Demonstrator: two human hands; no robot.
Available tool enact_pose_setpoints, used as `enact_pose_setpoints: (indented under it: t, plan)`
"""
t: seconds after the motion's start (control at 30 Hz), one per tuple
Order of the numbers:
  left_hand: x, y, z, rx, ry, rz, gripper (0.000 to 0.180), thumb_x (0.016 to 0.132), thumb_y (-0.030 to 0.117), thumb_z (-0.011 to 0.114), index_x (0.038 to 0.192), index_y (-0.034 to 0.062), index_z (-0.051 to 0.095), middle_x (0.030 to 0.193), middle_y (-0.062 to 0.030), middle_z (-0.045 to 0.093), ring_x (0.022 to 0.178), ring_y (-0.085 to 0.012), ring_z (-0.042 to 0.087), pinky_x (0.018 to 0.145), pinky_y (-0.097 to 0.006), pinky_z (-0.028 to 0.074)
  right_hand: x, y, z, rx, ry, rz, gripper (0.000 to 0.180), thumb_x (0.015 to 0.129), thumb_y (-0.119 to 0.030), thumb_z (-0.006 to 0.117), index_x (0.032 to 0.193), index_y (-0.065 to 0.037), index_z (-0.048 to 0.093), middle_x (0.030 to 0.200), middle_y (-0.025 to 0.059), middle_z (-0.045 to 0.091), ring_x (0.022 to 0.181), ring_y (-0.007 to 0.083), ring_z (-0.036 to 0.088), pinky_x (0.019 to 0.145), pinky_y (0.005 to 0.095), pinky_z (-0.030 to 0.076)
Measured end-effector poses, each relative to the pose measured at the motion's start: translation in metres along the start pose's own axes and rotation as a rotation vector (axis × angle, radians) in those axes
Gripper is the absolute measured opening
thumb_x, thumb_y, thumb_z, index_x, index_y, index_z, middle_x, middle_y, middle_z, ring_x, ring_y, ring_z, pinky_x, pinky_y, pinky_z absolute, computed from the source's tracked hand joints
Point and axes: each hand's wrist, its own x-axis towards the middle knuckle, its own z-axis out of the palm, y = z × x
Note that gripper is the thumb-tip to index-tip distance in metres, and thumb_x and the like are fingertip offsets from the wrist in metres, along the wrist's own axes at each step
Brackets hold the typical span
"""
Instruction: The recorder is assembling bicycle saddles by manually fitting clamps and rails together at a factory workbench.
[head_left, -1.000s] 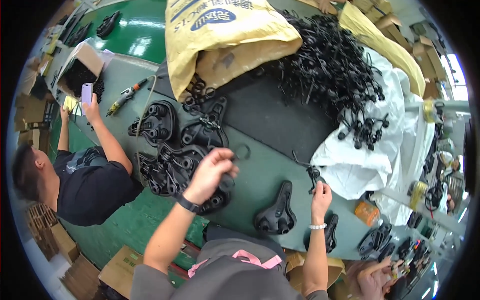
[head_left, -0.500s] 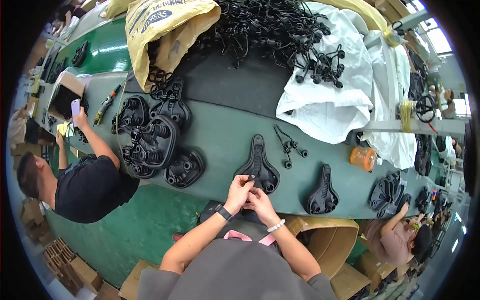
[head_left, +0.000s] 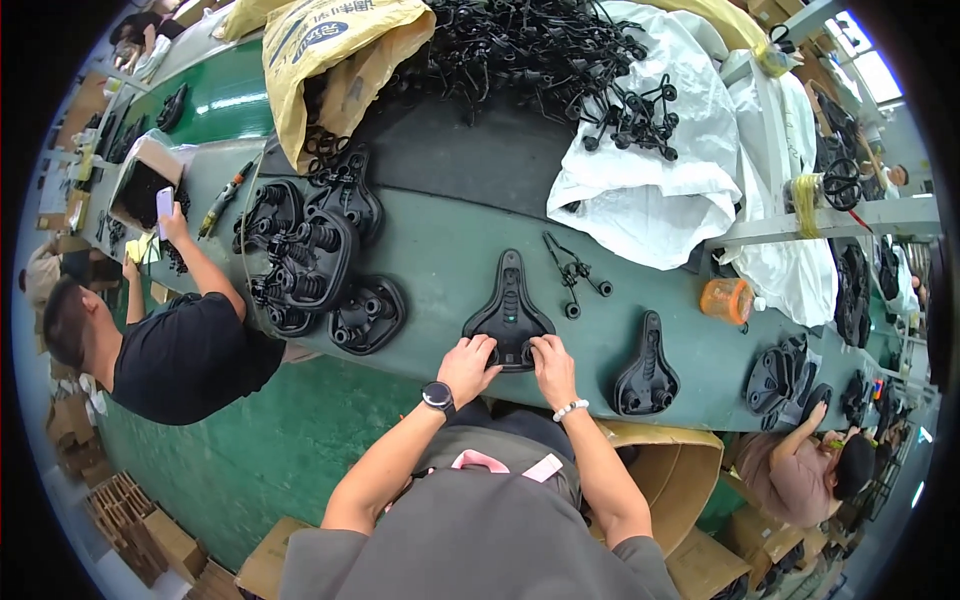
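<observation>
A black bicycle saddle (head_left: 508, 308) lies underside up on the green conveyor table (head_left: 440, 265), nose pointing away from me. My left hand (head_left: 468, 363) presses on its rear left corner and my right hand (head_left: 551, 364) on its rear right corner. A black wire rail part (head_left: 572, 274) lies just beyond the saddle to the right. A second upturned saddle (head_left: 645, 371) rests further right.
A stack of black saddles (head_left: 310, 262) sits at left. A heap of black rail parts (head_left: 545, 55) lies on white sacking, beside a yellow sack (head_left: 330, 60). An orange jar (head_left: 725, 299) stands at right. People work at left (head_left: 165, 350) and lower right (head_left: 800, 470).
A second ago my left hand was at the saddle stack and my right held a rail part. Both hands have since come together on the rear of the single saddle in front of me.
</observation>
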Motion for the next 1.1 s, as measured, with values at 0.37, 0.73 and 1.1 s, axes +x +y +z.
enact_pose_setpoints:
  t: [0.37,0.73,1.1]
  plan:
    - [-0.001,-0.018,-0.003,-0.183,-0.006,-0.019,0.045,0.080,0.019,0.076,0.121,0.0060,0.062,0.125,-0.0089,0.065,0.109,-0.0324,0.059,0.095,-0.041,0.051,0.086,0.040,-0.038,0.184,0.086,0.339,0.029,0.085,-0.029,0.071,0.097,-0.003,0.071,0.085,0.0143,0.070,0.079,0.0264,0.067,0.074,0.0396,0.052]
    - [0.002,-0.026,0.001,-0.219,-0.008,-0.013,0.046,0.081,0.018,0.076,0.123,0.0085,0.061,0.126,-0.0068,0.064,0.109,-0.0310,0.060,0.092,-0.041,0.053,0.093,0.085,-0.044,-0.333,0.066,-0.018,0.020,0.084,-0.023,0.071,0.085,-0.003,0.067,0.082,0.0144,0.065,0.086,0.0364,0.062,0.070,0.0437,0.049]
    - [0.006,-0.027,0.002,-0.221,-0.001,0.078,0.052,0.080,0.018,0.076,0.126,0.0056,0.057,0.121,-0.0100,0.065,0.107,-0.0320,0.060,0.092,-0.042,0.052,0.066,-0.051,-0.025,0.114,0.258,0.275,0.043,0.086,-0.027,0.074,0.061,0.004,0.059,0.048,0.0104,0.052,0.043,0.0193,0.040,0.047,0.0390,0.036]
